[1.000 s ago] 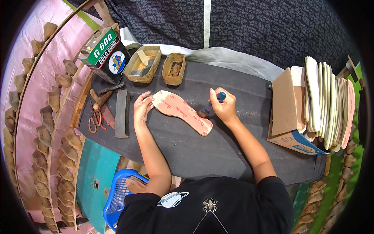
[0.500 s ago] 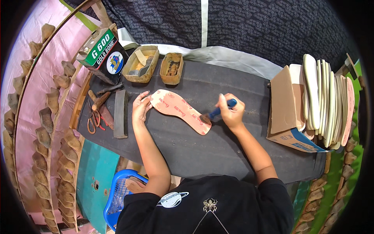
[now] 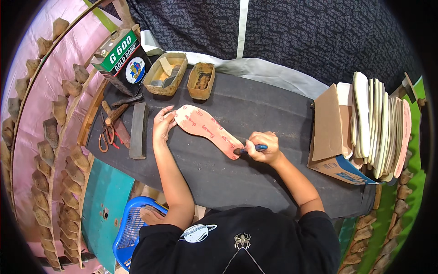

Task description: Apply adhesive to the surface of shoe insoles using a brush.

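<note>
The left hand pinches the rounded wide end of a pink printed shoe insole, fingers partly hidden at its edge. The insole slants over the middle of the dark tabletop toward the right hand, which is curled closed around a blue-handled brush, its bristles touching the narrow end; the fist covers part of the handle. Around them, left to right, are scissors, a metal can, a grey block, two tan trays and a cardboard box of upright insole pieces.
</note>
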### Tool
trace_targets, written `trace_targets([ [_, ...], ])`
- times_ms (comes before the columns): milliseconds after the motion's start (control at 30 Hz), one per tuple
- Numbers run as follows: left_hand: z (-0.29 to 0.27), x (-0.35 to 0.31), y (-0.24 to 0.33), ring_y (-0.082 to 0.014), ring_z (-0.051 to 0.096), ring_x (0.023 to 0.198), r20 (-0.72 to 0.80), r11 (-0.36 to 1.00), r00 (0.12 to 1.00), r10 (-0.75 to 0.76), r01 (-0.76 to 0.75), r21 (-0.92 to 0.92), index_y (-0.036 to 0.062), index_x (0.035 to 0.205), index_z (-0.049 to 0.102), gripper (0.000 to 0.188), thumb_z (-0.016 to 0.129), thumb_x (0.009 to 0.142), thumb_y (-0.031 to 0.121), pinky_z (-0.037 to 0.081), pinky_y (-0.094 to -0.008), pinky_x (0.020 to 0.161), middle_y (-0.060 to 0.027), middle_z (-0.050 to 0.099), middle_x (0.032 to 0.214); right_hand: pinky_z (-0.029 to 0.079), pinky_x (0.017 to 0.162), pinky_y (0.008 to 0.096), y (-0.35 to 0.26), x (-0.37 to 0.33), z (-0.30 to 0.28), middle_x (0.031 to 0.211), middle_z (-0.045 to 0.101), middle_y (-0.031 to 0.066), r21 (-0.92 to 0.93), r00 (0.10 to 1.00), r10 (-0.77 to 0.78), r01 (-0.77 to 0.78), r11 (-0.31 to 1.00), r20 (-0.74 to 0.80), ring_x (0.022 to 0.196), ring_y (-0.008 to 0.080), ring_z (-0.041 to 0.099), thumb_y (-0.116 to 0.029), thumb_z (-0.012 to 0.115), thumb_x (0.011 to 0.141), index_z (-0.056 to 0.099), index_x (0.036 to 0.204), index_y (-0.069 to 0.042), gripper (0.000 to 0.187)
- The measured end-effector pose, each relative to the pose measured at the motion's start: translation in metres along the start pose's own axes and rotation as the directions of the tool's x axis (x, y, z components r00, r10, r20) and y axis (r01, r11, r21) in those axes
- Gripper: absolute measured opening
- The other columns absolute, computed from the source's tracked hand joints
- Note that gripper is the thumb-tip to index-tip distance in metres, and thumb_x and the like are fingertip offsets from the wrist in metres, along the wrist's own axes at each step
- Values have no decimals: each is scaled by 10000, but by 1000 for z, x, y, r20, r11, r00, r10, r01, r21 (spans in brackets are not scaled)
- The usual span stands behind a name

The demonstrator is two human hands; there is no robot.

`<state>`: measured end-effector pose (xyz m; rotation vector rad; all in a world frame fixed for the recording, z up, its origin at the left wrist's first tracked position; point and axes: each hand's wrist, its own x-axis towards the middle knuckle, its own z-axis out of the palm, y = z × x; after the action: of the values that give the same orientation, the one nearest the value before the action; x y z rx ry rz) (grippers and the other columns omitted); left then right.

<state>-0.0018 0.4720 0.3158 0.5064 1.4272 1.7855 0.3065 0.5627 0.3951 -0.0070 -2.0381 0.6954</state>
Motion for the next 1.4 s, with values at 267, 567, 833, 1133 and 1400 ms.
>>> trace_targets([
  [267, -1, 2, -4, -136, 583, 760, -6, 1000, 1000, 2, -2, -2, 14, 1079, 446, 311, 555, 790, 52, 487, -279, 684, -77, 598, 873, 378, 379, 246, 18, 9, 10, 510, 527, 60, -10, 986, 76, -78, 997, -150, 395, 147, 500, 49, 537, 708, 479, 542, -17, 188],
  [567, -2, 2, -1, -126, 578, 756, -1, 1000, 1000, -6, 6, 23, 18, 1079, 455, 314, 563, 787, 62, 482, -269, 676, -73, 601, 881, 290, 318, 285, -4, -6, 17, 465, 409, 39, -144, 986, -165, 160, 977, -23, 318, 171, 390, 16, 588, 607, 394, 516, -71, 231],
  [833, 1, 2, -1, -121, 578, 747, 4, 1000, 1000, -6, 6, 9, 21, 1073, 457, 311, 570, 787, 68, 481, -263, 667, -67, 603, 862, 339, 351, 256, -15, -14, 17, 503, 475, 56, 28, 995, -11, 14, 1000, -96, 370, 160, 456, 31, 572, 645, 441, 531, -40, 187],
  [1133, 2, 0, 0, -123, 582, 757, 7, 1000, 1000, -12, 12, 19, 24, 1085, 446, 318, 565, 794, 73, 475, -260, 684, -55, 602, 872, 371, 426, 214, 22, -16, 4, 499, 497, 25, 312, 768, 536, -444, 840, -351, 451, 77, 481, -108, 517, 833, 470, 539, -28, 308],
  [1400, 1, 1, 0, -135, 588, 765, 9, 1000, 1000, -7, 7, 10, 19, 1062, 452, 287, 554, 796, 54, 487, -274, 679, -90, 606, 890, 383, 429, 218, 15, -13, -4, 519, 477, 43, 254, 811, 476, -408, 877, -340, 446, 99, 479, -92, 502, 829, 458, 549, -28, 291],
])
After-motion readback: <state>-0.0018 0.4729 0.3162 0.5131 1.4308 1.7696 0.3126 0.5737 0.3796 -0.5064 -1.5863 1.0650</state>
